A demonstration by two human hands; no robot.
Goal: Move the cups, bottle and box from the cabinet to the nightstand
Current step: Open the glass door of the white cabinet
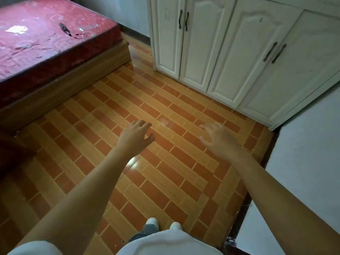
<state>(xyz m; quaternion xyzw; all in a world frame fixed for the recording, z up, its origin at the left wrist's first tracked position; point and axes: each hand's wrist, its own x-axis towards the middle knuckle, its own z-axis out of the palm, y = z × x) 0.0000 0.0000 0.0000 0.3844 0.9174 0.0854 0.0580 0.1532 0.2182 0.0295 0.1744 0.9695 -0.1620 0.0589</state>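
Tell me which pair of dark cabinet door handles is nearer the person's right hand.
The lower-right pair of dark metal handles, on the white wooden cabinet's doors closest to the right hand; the other pair sits farther away.

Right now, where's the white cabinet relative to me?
In the head view, the white cabinet stands ahead and to the right, doors closed, across the tiled floor from the red mattress on the left.
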